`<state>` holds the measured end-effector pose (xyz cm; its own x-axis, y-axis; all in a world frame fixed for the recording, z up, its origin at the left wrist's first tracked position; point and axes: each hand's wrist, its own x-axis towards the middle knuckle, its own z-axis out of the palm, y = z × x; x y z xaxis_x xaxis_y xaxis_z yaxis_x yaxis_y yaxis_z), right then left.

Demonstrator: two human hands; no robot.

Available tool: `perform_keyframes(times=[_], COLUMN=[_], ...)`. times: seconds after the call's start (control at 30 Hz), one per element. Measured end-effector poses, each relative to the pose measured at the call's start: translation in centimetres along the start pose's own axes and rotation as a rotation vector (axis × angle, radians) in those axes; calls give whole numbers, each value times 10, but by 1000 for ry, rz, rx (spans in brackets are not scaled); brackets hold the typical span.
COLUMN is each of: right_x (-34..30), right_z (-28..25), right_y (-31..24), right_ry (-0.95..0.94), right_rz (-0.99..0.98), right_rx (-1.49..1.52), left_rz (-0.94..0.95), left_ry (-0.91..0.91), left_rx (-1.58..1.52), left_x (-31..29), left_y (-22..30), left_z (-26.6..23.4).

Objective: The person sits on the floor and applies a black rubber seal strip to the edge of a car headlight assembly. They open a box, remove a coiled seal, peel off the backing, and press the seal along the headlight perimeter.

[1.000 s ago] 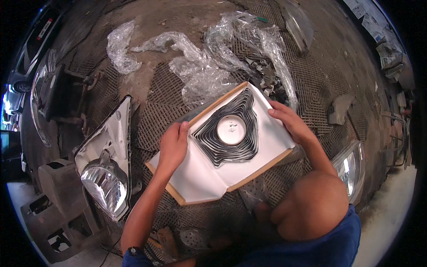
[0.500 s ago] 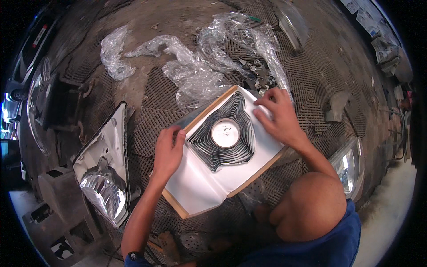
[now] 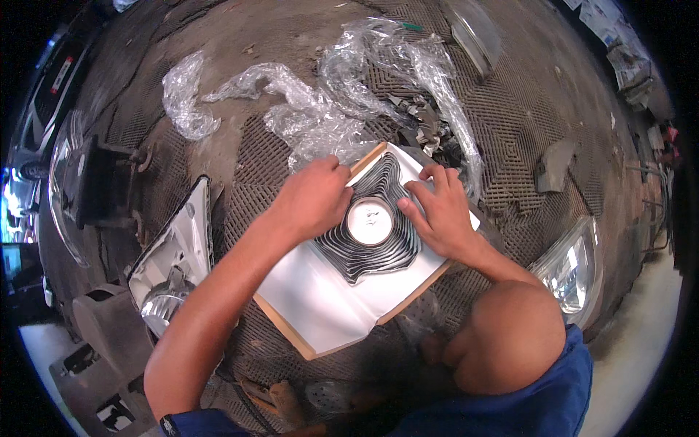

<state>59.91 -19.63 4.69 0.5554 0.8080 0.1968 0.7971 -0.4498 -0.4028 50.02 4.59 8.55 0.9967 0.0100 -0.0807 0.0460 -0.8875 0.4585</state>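
Head view: left hand (image 3: 314, 195), right hand (image 3: 443, 217) half-curled at coil (image 3: 366, 264)

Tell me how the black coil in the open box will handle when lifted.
The black coil will probably flex, since its strands bend into wavy loops. It may sag at its outer edge, because the loops spread well beyond the round white centre.

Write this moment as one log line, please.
black coil: in open box | left hand: over coil's left side | right hand: at coil's right edge | clear plastic wrap: beyond box
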Motion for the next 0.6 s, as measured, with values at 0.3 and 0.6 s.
perform_keyframes(times=[0.3,0.6], right_x=[1,3], right_z=[8,11], right_y=[7,11], right_ry=[50,65], right_rz=[-16,3], right_rx=[139,215], left_rz=[-227,-257], left_ry=[-215,-187], left_rx=[-141,-472], left_x=[24,17], left_y=[16,9], left_z=[13,15])
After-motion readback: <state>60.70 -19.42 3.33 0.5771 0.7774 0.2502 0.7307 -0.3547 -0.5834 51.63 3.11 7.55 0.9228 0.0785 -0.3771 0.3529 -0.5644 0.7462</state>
